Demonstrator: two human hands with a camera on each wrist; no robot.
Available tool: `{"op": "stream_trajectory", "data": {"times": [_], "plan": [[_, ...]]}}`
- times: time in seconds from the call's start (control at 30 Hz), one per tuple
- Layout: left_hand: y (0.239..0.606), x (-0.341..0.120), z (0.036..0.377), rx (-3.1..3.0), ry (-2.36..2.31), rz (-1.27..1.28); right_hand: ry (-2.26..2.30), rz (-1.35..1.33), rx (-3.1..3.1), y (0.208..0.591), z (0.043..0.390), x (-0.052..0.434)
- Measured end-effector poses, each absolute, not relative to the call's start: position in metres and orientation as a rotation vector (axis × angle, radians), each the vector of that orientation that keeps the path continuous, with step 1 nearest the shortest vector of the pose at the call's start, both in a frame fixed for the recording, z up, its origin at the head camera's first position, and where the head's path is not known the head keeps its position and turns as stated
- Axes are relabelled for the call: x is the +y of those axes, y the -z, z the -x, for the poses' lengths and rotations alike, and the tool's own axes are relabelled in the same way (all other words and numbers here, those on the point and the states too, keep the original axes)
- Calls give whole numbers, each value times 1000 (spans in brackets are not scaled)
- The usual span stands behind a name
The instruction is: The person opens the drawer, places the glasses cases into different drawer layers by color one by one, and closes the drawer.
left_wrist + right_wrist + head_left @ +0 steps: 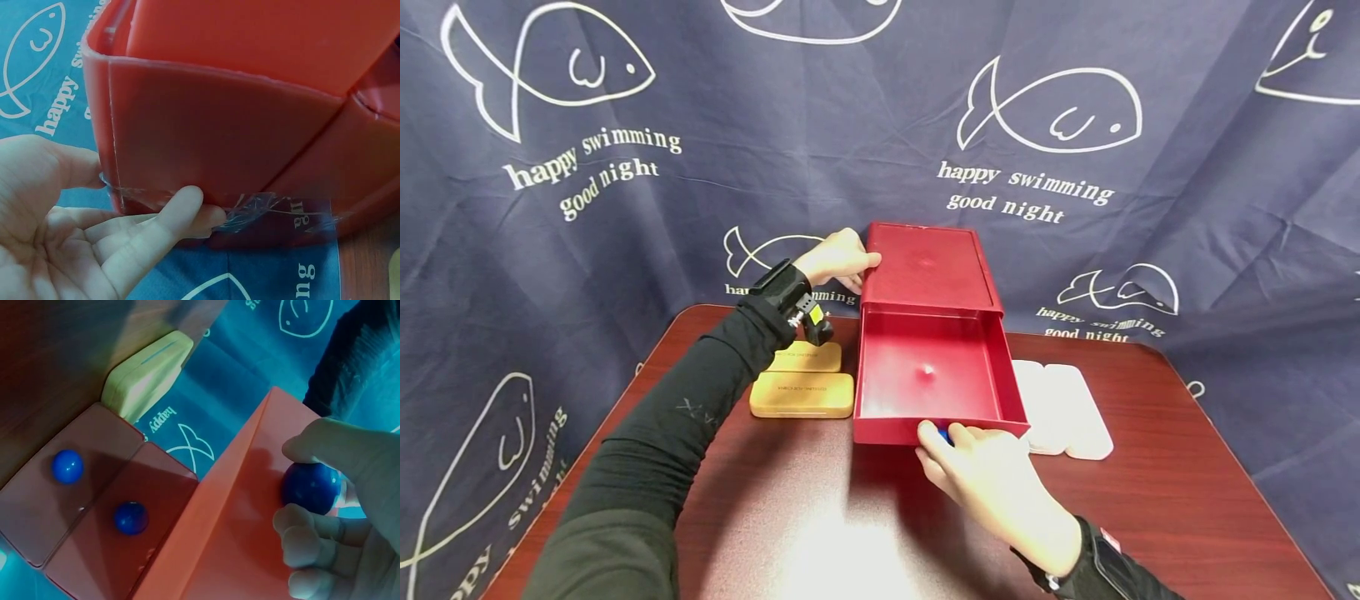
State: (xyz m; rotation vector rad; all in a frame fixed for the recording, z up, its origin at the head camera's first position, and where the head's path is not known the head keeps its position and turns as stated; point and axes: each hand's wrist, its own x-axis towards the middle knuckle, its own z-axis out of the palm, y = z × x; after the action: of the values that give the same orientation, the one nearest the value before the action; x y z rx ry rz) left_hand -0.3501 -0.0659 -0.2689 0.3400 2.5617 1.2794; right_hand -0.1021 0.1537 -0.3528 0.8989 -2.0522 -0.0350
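Observation:
A red drawer cabinet [928,262] stands at the back of the table with its top drawer [891,431] pulled far out, its inside bare. My right hand [992,479] pinches the blue knob [309,487] on that drawer's front between thumb and fingers. At the cabinet's left side, near the rear, my left hand [838,257] holds the corner, thumb at the edge and fingers along the side panel. Clear tape [256,209] crosses that panel beside the fingertips. Lower down, two closed drawers [37,506] show blue knobs [67,466] in the right wrist view.
Two yellow cases [801,394] lie left of the cabinet, under the left forearm. To its right are white cases [1078,412] side by side. A dark blue curtain [820,108] with fish drawings hangs right behind the reddish-brown table [1165,467].

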Motion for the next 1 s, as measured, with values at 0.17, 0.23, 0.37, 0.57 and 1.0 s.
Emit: {"op": "stream_trajectory", "data": {"times": [0.17,0.23,0.37,0.57,1.0], "plan": [[269,-67,350,2560,-1289,-342,20,-921,-2040,351,103,154],[269,-67,349,2565,-1287,-342,18,-933,-2035,349,103,154],[268,-68,347,2568,-1293,-351,17,-950,-2043,346,102,155],[269,-67,346,2563,-1305,-381,-148,-991,-2107,324,96,165],[269,-68,345,2555,-1318,-388,-291,-600,-2282,278,120,253]]}}
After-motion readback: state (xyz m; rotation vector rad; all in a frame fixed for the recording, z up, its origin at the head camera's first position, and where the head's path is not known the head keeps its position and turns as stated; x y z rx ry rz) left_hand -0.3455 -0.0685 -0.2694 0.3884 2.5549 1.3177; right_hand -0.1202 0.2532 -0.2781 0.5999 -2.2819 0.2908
